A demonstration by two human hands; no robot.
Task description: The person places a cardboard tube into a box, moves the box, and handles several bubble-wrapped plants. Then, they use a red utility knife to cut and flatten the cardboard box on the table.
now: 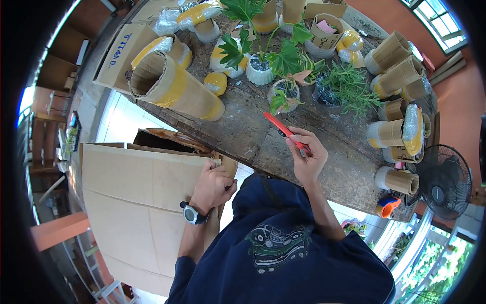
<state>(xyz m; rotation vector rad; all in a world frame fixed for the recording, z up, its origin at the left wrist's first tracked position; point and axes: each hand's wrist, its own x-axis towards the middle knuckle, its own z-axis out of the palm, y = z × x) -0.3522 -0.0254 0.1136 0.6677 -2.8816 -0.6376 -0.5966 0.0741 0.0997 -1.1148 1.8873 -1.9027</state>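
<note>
My right hand [306, 157] grips a red utility knife [283, 129], its blade end pointing toward the potted plants over the worn wooden table [248, 126]. My left hand [212, 185], with a black wristwatch on the wrist, holds the edge of a large flat cardboard sheet [136, 202] that stands beside the table. The two hands are apart, the knife clear of the cardboard.
Small potted plants [283, 66] stand mid-table. Several cardboard tubes wrapped in yellow tape [172, 83] lie at the left, back and right. A tape dispenser [387, 206] sits at the table's corner. A black fan [445, 185] stands at right.
</note>
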